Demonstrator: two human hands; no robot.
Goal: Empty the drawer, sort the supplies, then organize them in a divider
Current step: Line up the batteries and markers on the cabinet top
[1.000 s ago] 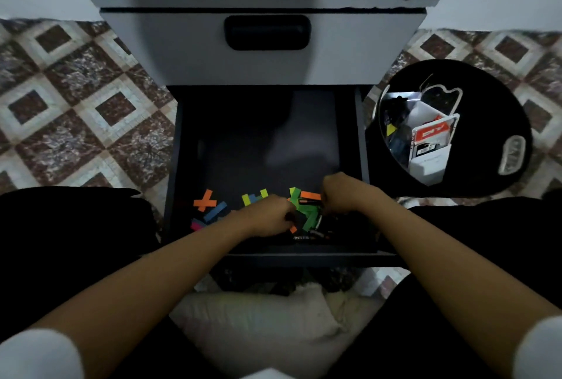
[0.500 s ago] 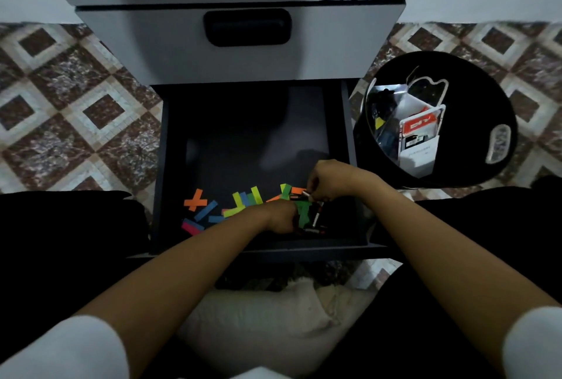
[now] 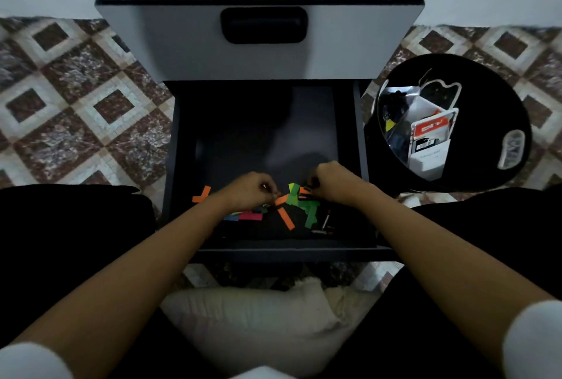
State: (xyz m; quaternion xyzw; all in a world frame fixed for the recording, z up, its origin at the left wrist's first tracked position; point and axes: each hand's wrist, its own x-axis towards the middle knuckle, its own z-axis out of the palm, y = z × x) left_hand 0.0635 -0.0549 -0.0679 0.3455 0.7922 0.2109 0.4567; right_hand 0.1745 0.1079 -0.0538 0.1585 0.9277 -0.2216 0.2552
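Note:
The dark bottom drawer (image 3: 360,147) is pulled open below me. Coloured paper strips lie scattered at its front: an orange cross (image 3: 202,194), green strips (image 3: 310,211), an orange strip (image 3: 286,218), and pink and blue ones (image 3: 246,216). Two small dark pen-like items (image 3: 325,222) lie at the front right. My left hand (image 3: 248,191) hovers over the strips with fingers pinched on something small. My right hand (image 3: 330,182) pinches a small dark and orange piece at the pile's right end. What each hand holds is too small to name.
A round black bin (image 3: 498,98) on the floor at the right holds a white divider box (image 3: 431,138) with cards and packets. A grey closed drawer (image 3: 261,44) with a black handle sits above. Patterned floor tiles lie either side. A pale cushion (image 3: 252,314) lies below the drawer.
My left hand has lifted off the pile's centre and moved left, uncovering an orange strip and the green ones. My right hand stays at the pile's right end.

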